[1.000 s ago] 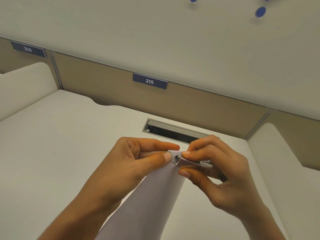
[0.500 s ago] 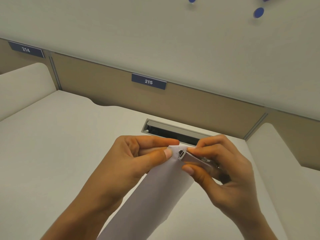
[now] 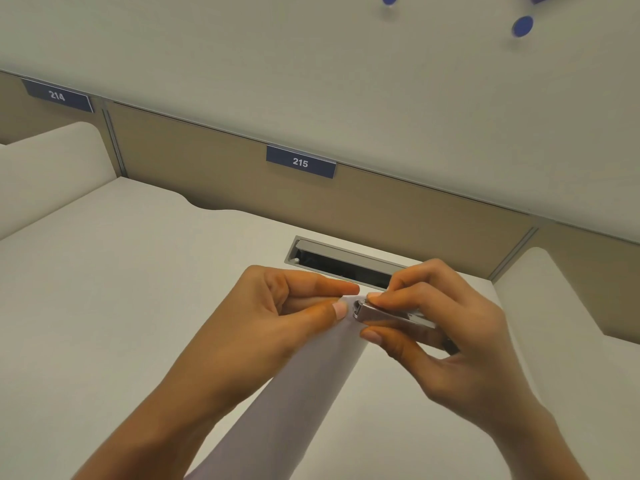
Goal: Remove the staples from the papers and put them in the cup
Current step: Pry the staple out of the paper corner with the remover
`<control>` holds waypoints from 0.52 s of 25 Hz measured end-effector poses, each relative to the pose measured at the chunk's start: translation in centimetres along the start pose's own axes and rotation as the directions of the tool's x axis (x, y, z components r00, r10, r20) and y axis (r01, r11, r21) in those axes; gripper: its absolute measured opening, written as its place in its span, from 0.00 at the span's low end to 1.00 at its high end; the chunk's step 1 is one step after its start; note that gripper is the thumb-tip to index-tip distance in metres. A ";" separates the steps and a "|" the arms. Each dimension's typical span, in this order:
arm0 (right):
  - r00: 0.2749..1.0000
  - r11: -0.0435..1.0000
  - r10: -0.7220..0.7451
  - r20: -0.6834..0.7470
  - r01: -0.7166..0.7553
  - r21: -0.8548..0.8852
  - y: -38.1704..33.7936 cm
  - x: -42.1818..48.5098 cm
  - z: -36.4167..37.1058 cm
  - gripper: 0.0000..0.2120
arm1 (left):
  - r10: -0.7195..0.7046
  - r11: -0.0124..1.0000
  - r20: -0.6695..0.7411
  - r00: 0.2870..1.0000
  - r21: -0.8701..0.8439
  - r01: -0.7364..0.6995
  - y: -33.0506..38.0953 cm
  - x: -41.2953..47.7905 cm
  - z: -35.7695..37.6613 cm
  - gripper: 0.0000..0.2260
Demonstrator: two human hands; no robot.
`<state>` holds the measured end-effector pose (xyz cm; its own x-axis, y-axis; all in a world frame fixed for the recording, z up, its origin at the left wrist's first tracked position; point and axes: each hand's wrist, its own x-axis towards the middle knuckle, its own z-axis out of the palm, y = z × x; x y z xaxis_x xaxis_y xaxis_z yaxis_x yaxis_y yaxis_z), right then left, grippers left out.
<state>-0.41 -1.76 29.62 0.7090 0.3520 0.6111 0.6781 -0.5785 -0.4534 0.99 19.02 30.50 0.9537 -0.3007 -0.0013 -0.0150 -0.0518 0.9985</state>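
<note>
Matt paper, brushed metal, smooth worktop

Between the hands, the papers [image 3: 304, 393] look matt and smooth beside the satin-grey metal staple remover [image 3: 388, 315]; under them the pale worktop [image 3: 121, 289] is smooth and matt, with a metal-rimmed cable slot [image 3: 346, 259] just beyond.

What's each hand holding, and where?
Left hand pinches the papers at their top corner; right hand grips the metal tool along its body.

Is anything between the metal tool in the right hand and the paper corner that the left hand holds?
Nothing visible. The metal tool in the right hand has its tip at the paper corner, beside the thumb of the left hand. No cup is in view, so that path cannot be judged.
</note>
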 end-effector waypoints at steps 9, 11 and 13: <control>0.988 0.996 -0.060 0.145 0.069 -0.053 1.1 0.5 -0.4 0.10 | -0.042 0.998 0.040 0.998 0.056 0.040 -0.5 0.7 0.0 0.07; 0.984 0.993 -0.093 0.152 0.102 -0.054 1.3 0.6 -0.6 0.10 | -0.063 0.997 0.051 0.997 0.043 0.061 -0.6 1.0 -0.2 0.07; 0.981 0.987 -0.131 0.145 0.142 -0.070 1.4 0.5 -0.6 0.10 | -0.084 0.996 0.076 0.994 0.017 0.083 -0.6 1.2 -0.4 0.07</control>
<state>0.76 -2.82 29.69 0.6349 0.5276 0.5644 0.7565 -0.5728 -0.3155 2.22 19.07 29.92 0.9260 -0.3668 -0.0895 0.0593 -0.0928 0.9939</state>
